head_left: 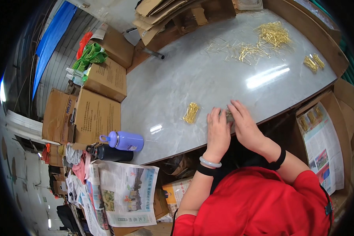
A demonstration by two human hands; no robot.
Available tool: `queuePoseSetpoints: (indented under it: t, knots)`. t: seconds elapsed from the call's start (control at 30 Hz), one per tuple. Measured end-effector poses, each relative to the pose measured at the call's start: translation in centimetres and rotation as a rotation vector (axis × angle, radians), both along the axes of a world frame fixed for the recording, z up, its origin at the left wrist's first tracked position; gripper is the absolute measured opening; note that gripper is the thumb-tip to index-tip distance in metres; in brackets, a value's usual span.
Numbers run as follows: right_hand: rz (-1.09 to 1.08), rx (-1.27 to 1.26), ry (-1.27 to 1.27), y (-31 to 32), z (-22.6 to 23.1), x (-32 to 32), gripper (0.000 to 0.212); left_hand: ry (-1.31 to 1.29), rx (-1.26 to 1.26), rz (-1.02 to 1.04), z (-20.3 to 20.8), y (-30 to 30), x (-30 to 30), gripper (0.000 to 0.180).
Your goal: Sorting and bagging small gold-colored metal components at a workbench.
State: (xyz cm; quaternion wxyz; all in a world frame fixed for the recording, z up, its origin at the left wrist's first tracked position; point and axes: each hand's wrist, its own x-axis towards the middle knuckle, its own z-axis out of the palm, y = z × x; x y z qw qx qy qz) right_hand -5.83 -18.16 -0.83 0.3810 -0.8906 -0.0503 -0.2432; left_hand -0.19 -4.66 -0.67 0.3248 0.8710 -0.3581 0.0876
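My left hand and my right hand rest close together on the grey tabletop near its front edge. Their fingers are curved in from both sides around a small bunch of gold-coloured wire pieces, most of it hidden by the fingers. Just left of my left hand lies a neat bundle of gold-coloured wire pieces. A loose heap of the same thin pieces sits at the far right, with a thinner scatter beside it. Small bundles lie near the right edge.
A purple bottle and a black bottle stand at the left edge, beside stacked cardboard boxes. Flattened cardboard lies at the back. Lower right, a newspaper-lined carton holds more bundles. Another newspaper hangs lower left.
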Motion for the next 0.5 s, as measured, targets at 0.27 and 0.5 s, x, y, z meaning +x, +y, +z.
queuePoseSetpoints:
  t: [0.27,0.5]
  knots:
    - [0.181,0.066,0.028,-4.1,1.7,1.7,0.061,0.110,-0.104,-0.010,-0.2,0.3,0.3,0.035]
    - [0.236,-0.229,0.070,-6.6,0.8,2.5,0.039,-0.022,-0.023,-0.035,0.3,0.0,0.2,0.039]
